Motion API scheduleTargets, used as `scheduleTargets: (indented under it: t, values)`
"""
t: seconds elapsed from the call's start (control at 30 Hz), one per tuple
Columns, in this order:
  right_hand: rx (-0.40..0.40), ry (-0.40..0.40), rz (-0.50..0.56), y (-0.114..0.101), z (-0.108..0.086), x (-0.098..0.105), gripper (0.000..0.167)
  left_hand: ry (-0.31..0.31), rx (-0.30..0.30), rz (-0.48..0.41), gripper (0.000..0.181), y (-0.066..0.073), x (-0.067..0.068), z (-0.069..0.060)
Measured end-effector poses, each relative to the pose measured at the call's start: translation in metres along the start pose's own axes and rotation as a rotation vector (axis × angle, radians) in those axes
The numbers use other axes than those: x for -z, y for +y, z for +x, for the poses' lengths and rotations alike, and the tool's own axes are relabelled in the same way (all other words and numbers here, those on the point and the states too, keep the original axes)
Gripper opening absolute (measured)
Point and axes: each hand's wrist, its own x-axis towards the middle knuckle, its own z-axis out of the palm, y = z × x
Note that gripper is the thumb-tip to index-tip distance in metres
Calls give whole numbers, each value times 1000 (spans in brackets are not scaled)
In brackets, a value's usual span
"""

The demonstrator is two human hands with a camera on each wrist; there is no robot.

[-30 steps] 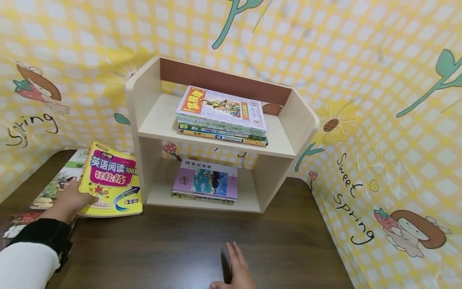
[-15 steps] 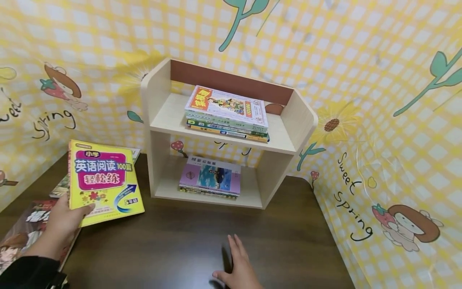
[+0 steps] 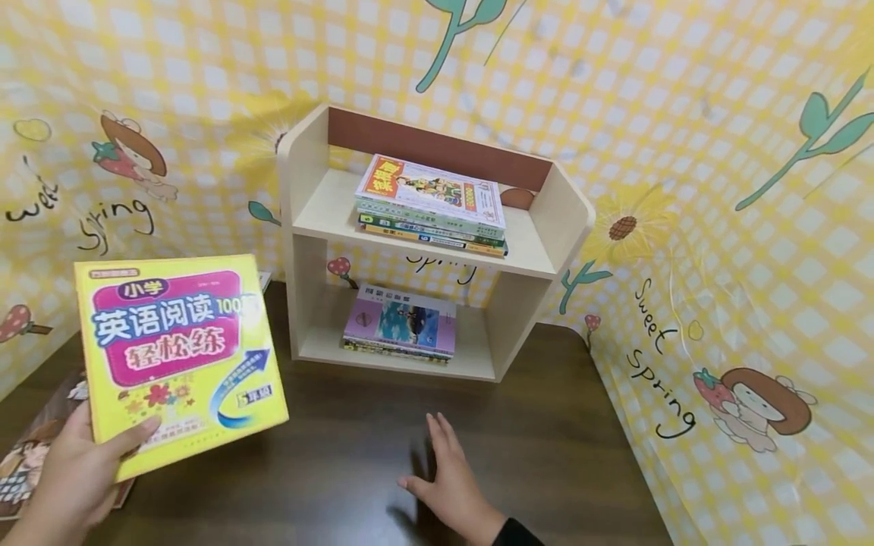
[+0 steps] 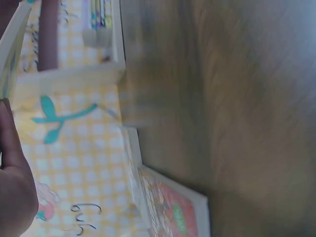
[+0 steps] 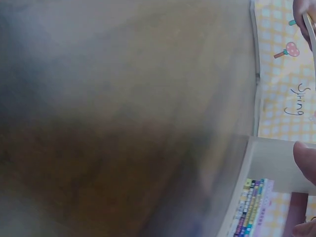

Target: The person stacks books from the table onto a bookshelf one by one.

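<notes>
My left hand (image 3: 78, 466) grips a yellow English reading workbook (image 3: 177, 356) by its lower left corner, thumb across the front cover. The book is raised above the table, cover facing me. At the left edge of the left wrist view, part of that hand (image 4: 17, 192) and the book's edge (image 4: 11, 49) show. Low over the table's middle, my right hand (image 3: 454, 478) has its fingers extended and holds nothing. Its thumb (image 5: 307, 160) appears in the right wrist view. Ahead stands a two-tier wooden bookshelf (image 3: 309, 296).
The upper shelf bears a stack of books (image 3: 430, 197); a lower stack (image 3: 403, 322) lies beneath, purple cover on top. On the dark table (image 3: 341, 455), an illustrated book (image 3: 30, 462) lies at left, partly behind the workbook. A yellow checked cloth (image 3: 717, 227) surrounds the back and sides.
My left hand has lifted the yellow workbook off the books at left and brought it closer to me. The right hand has shifted slightly up in view. The head view has turned a little left.
</notes>
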Motion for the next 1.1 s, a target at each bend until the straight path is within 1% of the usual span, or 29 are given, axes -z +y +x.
scheduleTargets:
  t: [0.1,0.13,0.2,0.27,0.33,0.4,0.5,0.6,0.7,0.77,0.83,0.9,1.0,1.1]
  values:
    - [32,38,13,-6,3,2,92,-63,31,-25,47,-4,-9,-19]
    - [38,49,24,-9,4,3,91,-77,46,-34,48,-6,-13,-23]
    - [54,66,51,-14,6,5,90,-100,81,-42,50,-9,-22,-30]
    - [65,69,90,-20,7,7,89,-130,109,-42,52,-13,-32,-33]
    - [62,64,127,-27,9,8,87,-133,138,-14,50,-17,-44,-35]
    - [57,60,166,-34,11,8,84,-121,156,36,48,-23,-57,-36]
    - [25,47,271,-44,13,5,81,-86,173,95,44,-33,-79,-36]
    - [-12,34,440,-51,14,1,78,-58,198,124,42,-42,-104,-36]
    - [-64,31,597,-53,16,-1,75,-47,255,144,42,-49,-129,-33]
    - [-78,36,682,-53,16,-2,72,-46,297,160,44,-52,-143,-31]
    - [-91,65,715,-52,15,-2,68,-48,324,170,46,-55,-154,-29]
    - [-106,108,723,-51,13,0,64,-54,347,181,48,-59,-162,-27]
    - [-147,163,708,-49,12,4,62,-52,363,189,49,-63,-170,-25]
    - [-175,182,696,-45,12,8,60,-46,368,188,49,-69,-177,-23]
